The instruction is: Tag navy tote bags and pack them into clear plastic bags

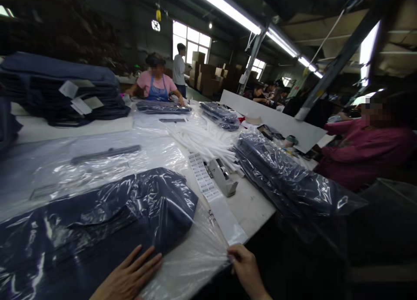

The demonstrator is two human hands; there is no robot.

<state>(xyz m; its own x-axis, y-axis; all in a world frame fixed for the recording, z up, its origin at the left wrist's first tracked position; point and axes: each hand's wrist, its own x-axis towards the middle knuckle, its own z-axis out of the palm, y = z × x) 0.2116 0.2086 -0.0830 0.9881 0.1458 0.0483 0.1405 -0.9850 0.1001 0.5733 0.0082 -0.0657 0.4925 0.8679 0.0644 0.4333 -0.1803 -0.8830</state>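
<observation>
A folded dark blue garment (97, 222) lies inside a clear plastic bag (192, 261) on the white table in front of me. My left hand (130, 276) rests flat on the bag at the garment's near edge, fingers stretched out. My right hand (246, 269) pinches the open end of the bag at the table's near right edge. A strip of printed labels (208, 185) lies just beyond the bag, beside a grey tape dispenser (223, 176).
Bagged dark garments (289, 178) are piled at the right table edge. Empty bags (81, 161) and white strips (202, 143) cover the middle. A stack of unbagged garments (61, 89) stands at the back left. A person in pink (156, 85) works at the far end, another (365, 152) sits on the right.
</observation>
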